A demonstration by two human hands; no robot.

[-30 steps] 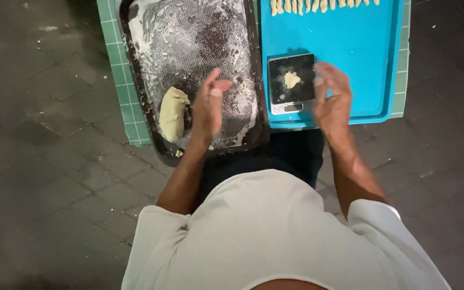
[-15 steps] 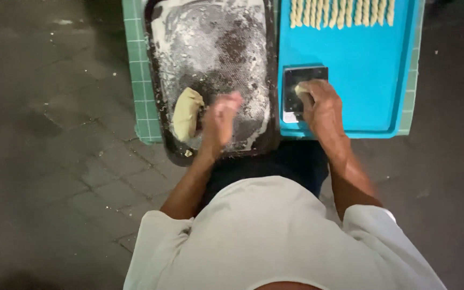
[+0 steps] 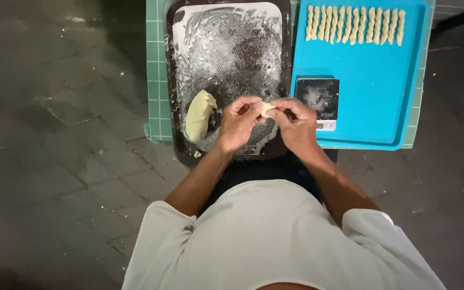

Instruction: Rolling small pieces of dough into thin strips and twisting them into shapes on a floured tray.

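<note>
Down near me, the person in a white shirt (image 3: 275, 241) leans over the work. Both arms reach out and meet in the middle. The left hand (image 3: 237, 123) and the right hand (image 3: 295, 122) are close together, and the fingertips of both pinch one small bit of dough (image 3: 266, 109) between them. The fingers are curled in, not spread. The bit hangs just above the near edge of the dark tray (image 3: 174, 80), which is dusted white with flour.

Left of the hands, a bigger lump of dough (image 3: 198, 114) lies on that tray. Right of the hands, a little black scale (image 3: 318, 102) sits on the blue tray (image 3: 361, 80). At the far end of the blue tray, a row of twisted dough sticks (image 3: 354, 24) lies side by side. A green mat (image 3: 154, 70) peeks out under the trays, on the grey stone floor (image 3: 55, 134).

I think the small bit could slip and fall onto the floor, because it is held only by fingertips. Squeezing too hard could tear it.
</note>
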